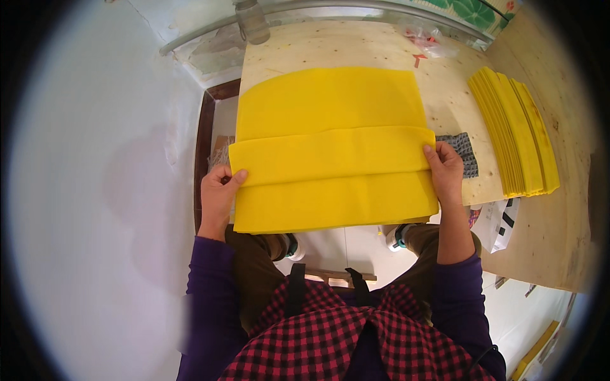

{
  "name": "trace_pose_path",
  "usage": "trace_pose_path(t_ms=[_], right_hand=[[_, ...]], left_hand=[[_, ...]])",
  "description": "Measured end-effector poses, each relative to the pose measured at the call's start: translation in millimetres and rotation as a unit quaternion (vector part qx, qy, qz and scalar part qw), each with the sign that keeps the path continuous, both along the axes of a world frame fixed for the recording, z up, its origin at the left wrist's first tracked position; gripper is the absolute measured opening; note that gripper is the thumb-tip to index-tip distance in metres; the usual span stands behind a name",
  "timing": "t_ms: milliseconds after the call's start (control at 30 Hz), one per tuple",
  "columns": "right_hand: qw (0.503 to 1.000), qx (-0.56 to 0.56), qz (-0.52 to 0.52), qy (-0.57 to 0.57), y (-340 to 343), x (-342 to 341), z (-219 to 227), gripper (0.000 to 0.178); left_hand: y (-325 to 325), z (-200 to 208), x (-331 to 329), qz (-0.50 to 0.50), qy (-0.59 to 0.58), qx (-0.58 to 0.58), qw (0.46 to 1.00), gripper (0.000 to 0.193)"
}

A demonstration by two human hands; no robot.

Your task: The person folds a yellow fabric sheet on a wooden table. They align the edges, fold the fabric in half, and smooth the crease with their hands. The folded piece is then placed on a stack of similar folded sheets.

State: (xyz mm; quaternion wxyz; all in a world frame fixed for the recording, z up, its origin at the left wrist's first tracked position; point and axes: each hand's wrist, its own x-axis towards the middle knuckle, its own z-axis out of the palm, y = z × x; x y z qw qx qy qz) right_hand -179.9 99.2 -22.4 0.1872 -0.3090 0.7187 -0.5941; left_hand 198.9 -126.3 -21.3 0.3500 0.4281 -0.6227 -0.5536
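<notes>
A wide yellow cloth piece (330,155), folded into a band, lies across a yellow stack of flat cloth sheets (330,98). My left hand (217,192) pinches the band's left end, thumb on top and the other fingers partly hidden. At the opposite end my right hand (447,170) grips the band's edge, its thumb pressing on the top face. The band runs fairly straight between both hands. Sheets show above and below it, and the stack's near edge hangs slightly past the table's front.
On the right of the wooden table (305,47) stands a row of folded yellow cloths (511,133). A grey patterned cloth (462,154) lies beside my right hand. A clear bottle (252,22) and a plastic bag (429,41) sit at the back. A white wall (114,159) rises on the left.
</notes>
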Motion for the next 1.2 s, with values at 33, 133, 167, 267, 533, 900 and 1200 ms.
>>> trace_pose_path(t_ms=[33, 133, 167, 267, 533, 900, 1200], right_hand=[[1.0, 0.002, -0.001, 0.001, -0.5, 0.2, -0.3, 0.013], [1.0, -0.009, -0.016, 0.0, -1.3, 2.1, -1.5, 0.013], [1.0, -0.015, -0.024, -0.001, -1.5, 2.8, -2.3, 0.013], [1.0, -0.01, -0.022, 0.015, -1.8, 2.5, -4.8, 0.012], [0.997, 0.041, -0.036, 0.061, -0.3, -3.8, -3.0, 0.019], [0.989, 0.067, -0.039, 0.129, 2.0, -0.3, 2.8, 0.022], [0.943, 0.041, -0.007, 0.33, -12.0, 35.2, 75.1, 0.03]], left_hand=[[-0.5, -1.5, 0.4, -0.006, 0.011, -0.004, 1.0, 0.024], [-4.3, -7.7, 0.4, 0.002, -0.007, -0.014, 1.0, 0.026], [-5.5, -10.1, 0.0, 0.008, -0.021, -0.021, 1.0, 0.026], [-7.1, -15.3, 0.3, 0.021, -0.039, -0.021, 0.999, 0.027], [-5.4, -11.5, -2.3, 0.022, -0.023, -0.004, 0.999, 0.027], [-3.8, -6.9, -5.8, 0.036, -0.088, -0.095, 0.991, 0.027], [-4.1, -3.9, -1.8, -0.004, -0.098, -0.076, 0.992, 0.023]])
